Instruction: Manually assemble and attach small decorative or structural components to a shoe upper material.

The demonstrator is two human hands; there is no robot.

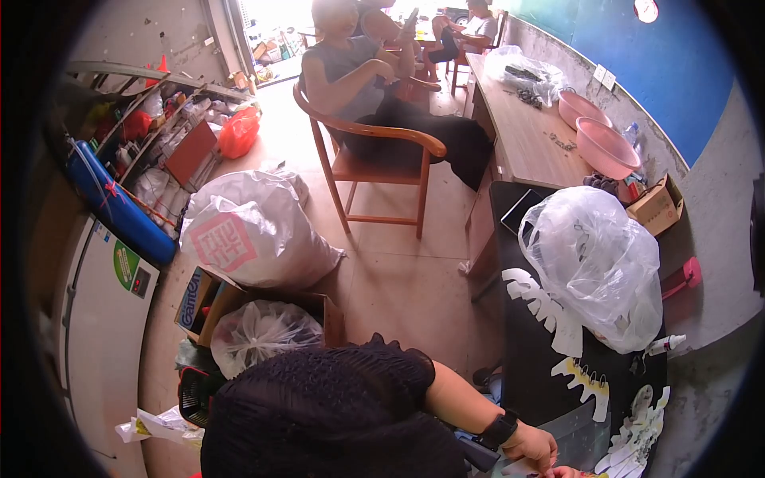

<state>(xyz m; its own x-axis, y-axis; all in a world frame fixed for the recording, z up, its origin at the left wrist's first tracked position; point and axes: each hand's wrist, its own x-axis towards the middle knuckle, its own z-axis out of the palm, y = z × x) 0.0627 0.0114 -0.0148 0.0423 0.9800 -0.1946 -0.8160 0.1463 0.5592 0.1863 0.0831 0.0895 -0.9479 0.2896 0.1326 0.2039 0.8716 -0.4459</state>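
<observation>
My left arm reaches out of a black ruffled short sleeve, a dark watch (500,430) on its wrist. The fingers of my left hand (532,448) are pinched together over the near end of the dark table (542,374); what they hold is too small to make out. Close to those fingertips, my right hand (566,472) shows only in part at the lower edge, most of it cut off. Beyond the hands lies a white comb-shaped piece with yellow and dark loops (586,384). More white toothed pieces (637,438) are heaped to the right.
A large clear plastic bag (594,263) fills the table's far part, near a white toothed strip (550,311) and a small white bottle (665,344). Pink basins (607,147) stand on a wooden desk. Ahead, a person sits in a wooden chair (374,163). A white sack (255,231) stands left.
</observation>
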